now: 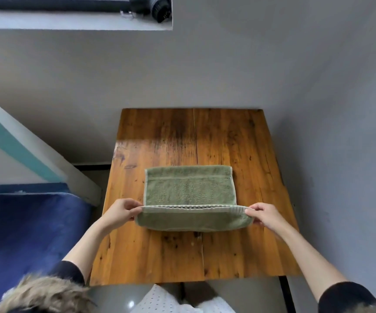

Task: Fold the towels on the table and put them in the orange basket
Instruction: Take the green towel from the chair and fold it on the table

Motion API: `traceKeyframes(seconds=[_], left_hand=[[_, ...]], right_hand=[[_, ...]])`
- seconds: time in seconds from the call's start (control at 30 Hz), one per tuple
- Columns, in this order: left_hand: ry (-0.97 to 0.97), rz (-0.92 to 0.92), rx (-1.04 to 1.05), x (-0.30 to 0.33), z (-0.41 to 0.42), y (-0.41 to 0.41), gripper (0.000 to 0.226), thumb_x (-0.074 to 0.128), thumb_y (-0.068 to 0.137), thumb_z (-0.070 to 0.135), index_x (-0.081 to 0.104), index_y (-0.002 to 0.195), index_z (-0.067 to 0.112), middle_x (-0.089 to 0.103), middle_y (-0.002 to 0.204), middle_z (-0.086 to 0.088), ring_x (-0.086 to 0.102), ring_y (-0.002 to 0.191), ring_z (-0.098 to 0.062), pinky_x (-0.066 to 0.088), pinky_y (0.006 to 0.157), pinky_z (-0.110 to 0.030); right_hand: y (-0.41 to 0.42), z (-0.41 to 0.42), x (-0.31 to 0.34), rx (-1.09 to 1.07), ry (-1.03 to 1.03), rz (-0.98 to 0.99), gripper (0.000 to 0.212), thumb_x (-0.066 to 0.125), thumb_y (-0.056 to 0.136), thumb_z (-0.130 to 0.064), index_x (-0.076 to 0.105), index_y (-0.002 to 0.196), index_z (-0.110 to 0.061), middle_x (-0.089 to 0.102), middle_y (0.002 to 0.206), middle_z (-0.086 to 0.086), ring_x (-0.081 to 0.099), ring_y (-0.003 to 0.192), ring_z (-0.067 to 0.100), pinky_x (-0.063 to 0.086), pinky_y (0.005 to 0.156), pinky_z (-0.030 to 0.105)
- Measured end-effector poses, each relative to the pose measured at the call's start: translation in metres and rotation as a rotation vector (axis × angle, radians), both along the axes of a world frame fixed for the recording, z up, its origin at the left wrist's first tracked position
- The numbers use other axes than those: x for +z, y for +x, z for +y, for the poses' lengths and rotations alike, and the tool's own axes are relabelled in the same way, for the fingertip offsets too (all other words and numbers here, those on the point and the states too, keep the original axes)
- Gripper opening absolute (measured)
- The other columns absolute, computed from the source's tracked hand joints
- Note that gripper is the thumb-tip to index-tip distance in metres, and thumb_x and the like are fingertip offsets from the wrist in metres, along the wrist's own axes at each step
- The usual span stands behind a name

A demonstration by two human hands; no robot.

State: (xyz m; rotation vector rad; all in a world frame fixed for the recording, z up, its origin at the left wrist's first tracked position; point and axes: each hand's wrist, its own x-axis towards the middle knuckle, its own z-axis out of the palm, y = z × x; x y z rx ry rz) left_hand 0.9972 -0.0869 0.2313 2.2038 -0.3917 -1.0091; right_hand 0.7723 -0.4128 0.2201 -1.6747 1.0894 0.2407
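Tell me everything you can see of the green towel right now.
The green towel is olive terry cloth with a paler hem and a woven band near its far edge. It lies flat in the middle of the wooden table, its near edge lifted and turned over towards the far side, mid-fold. The left hand pinches the near left corner, the right hand the near right corner. Nothing else touches it.

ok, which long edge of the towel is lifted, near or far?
The near one. Both hands, left and right, pinch its corners and hold it raised over the green towel; the far edge lies flat on the table.
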Motion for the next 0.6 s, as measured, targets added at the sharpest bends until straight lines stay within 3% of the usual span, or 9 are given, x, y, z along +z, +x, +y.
traceKeyframes(seconds=[0.13,0.27,0.43,0.6], left_hand=[[-0.066,0.027,0.087,0.005,-0.006,0.012,0.015,0.056,0.092,0.018,0.067,0.098,0.009,0.067,0.098,-0.008,0.062,0.094,-0.02,0.052,0.073,-0.024],[-0.118,0.005,0.135,0.0,-0.021,0.038,0.013,0.056,0.092,0.021,0.066,0.095,0.015,0.067,0.096,-0.003,0.063,0.093,-0.017,0.051,0.069,-0.021],[-0.119,-0.096,0.211,-0.026,-0.053,0.07,0.017,0.054,0.093,0.019,0.065,0.1,0.008,0.065,0.1,-0.011,0.062,0.094,-0.023,0.055,0.074,-0.032],[-0.094,-0.21,0.215,-0.048,-0.073,0.099,0.015,0.054,0.093,0.022,0.064,0.099,0.012,0.064,0.097,-0.006,0.061,0.092,-0.021,0.055,0.074,-0.035]], right_hand=[[0.016,0.002,0.001,-0.116,-0.01,-0.11,0.007,0.063,0.087,-0.013,0.065,0.088,-0.007,0.065,0.092,0.013,0.06,0.087,0.022,0.051,0.08,0.037],[0.045,-0.01,-0.005,-0.2,0.018,-0.177,0.008,0.059,0.09,-0.016,0.063,0.086,-0.011,0.064,0.09,0.008,0.059,0.088,0.021,0.05,0.073,0.032],[0.094,-0.04,-0.027,-0.162,-0.065,-0.221,0.006,0.058,0.09,-0.018,0.062,0.086,-0.017,0.063,0.097,0.01,0.057,0.094,0.024,0.047,0.078,0.039],[0.128,-0.054,-0.049,-0.184,-0.143,-0.25,0.005,0.06,0.09,-0.02,0.064,0.086,-0.019,0.064,0.1,0.007,0.058,0.104,0.028,0.049,0.092,0.047]])
